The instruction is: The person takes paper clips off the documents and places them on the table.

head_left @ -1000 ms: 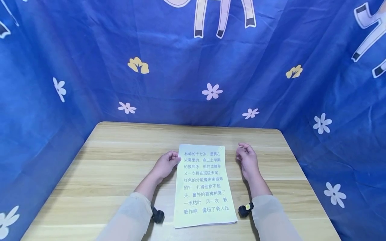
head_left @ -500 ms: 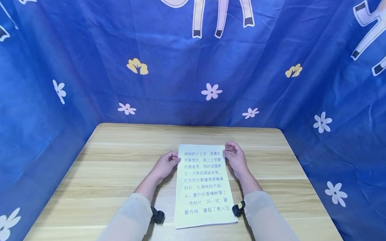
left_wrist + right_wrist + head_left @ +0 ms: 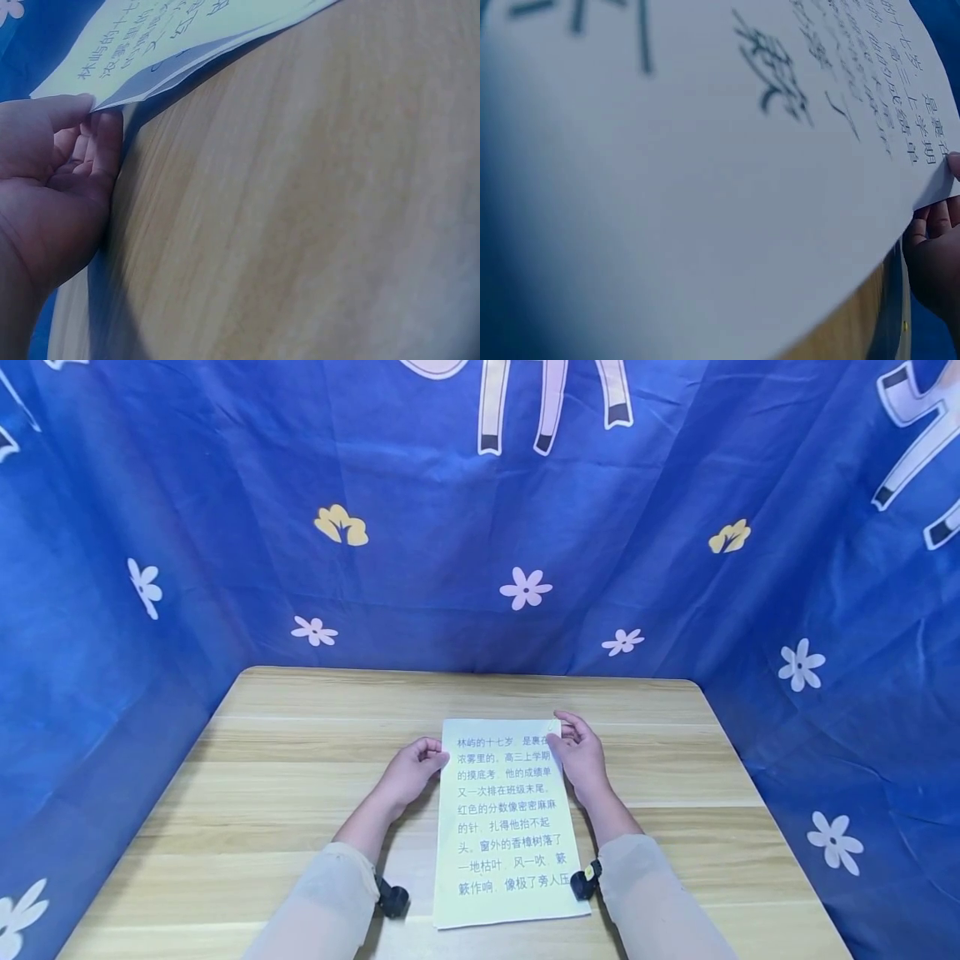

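Note:
A stack of pale yellow-green paper sheets (image 3: 502,906), printed with large lines of Chinese characters, lies lengthwise before me in the head view. My left hand (image 3: 408,774) pinches its upper left edge. In the left wrist view the thumb (image 3: 73,109) is on top, the fingers are below, and the sheets' edges part slightly. At the upper right corner my right hand (image 3: 585,760) holds the stack, thumb over the print and fingers underneath. A small paper clip (image 3: 553,725) shows at that corner, close to the right fingertips. The paper fills most of the right wrist view.
The sheets are over a light wood-grain table (image 3: 315,718). Blue cloth (image 3: 420,577) with flowers and animal legs hangs behind the table and at both sides. Black wrist cameras (image 3: 392,897) sit on both wrists, the right one overlapping the paper's lower right edge.
My right hand has moved left from beside the stack to its upper right corner and taken hold there. The left hand has kept its pinch on the left edge.

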Demonstrator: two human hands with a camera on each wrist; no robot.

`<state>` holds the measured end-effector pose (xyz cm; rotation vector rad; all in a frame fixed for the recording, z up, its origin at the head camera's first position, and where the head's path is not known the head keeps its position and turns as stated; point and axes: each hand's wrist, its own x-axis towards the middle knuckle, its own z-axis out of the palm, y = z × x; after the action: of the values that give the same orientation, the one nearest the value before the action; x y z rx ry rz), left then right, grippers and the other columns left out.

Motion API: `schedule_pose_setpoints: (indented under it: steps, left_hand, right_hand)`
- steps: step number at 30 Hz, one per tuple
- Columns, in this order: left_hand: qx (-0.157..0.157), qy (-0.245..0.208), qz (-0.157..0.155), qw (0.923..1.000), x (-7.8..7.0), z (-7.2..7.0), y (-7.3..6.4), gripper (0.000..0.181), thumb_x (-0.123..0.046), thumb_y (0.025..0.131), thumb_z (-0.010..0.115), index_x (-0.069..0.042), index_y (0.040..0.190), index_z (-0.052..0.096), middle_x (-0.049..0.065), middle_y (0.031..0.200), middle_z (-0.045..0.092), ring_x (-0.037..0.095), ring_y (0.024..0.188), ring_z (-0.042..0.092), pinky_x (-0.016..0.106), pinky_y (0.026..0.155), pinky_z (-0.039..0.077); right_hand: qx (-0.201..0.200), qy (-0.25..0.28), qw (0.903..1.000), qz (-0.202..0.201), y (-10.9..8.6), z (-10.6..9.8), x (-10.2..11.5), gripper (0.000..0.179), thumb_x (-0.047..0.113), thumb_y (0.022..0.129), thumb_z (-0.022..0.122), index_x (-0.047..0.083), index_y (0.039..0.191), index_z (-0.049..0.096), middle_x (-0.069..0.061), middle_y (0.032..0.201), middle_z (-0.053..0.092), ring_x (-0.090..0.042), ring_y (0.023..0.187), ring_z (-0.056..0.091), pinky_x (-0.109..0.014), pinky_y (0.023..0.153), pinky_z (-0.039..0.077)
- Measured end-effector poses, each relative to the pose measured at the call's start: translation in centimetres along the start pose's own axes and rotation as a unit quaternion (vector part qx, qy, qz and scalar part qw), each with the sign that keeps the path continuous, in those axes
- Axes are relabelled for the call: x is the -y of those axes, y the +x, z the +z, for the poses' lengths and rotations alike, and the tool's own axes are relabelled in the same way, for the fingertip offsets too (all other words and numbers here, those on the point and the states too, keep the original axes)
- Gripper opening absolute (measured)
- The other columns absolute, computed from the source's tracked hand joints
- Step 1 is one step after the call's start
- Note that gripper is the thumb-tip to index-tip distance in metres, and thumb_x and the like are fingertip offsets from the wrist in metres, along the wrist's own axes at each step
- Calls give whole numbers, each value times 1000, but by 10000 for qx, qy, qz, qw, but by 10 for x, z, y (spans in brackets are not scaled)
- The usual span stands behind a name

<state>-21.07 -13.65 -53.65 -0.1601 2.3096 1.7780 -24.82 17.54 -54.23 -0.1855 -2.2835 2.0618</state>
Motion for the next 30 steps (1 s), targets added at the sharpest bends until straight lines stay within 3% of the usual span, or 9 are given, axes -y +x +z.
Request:
schedule_pose_setpoints:
  steps: [7,15,25,30]
  left_hand:
    - [-10,-37,44,10000,1,-1,1,18,-17,108,63,-5,121,67,3,106,68,19,98,65,30,91,51]
    - [12,-47,98,9999,2,-1,0,18,-16,107,64,-4,121,67,5,106,68,20,98,65,30,91,52]
    - [1,-88,98,9999,3,1,0,18,-17,108,64,-5,121,67,4,106,67,19,99,64,29,91,52]
    - [-9,-74,86,9999,1,1,-1,19,-17,108,64,-5,122,67,4,107,67,18,99,64,26,89,52]
  right_hand:
    - [-129,-321,9994,65,0,0,4,50,9,95,81,16,143,70,-4,113,69,-9,90,68,-15,73,57]
    - [-111,-379,9991,143,0,-2,3,47,13,95,82,14,141,72,6,98,61,-6,82,53,-13,63,45]
    - [-60,-423,9988,221,-1,-5,4,41,15,97,81,13,138,74,5,98,60,-12,91,56,-13,73,51]
    - [-94,-693,9974,182,0,-4,4,39,16,99,78,14,138,74,5,98,59,-12,88,55,-15,69,48]
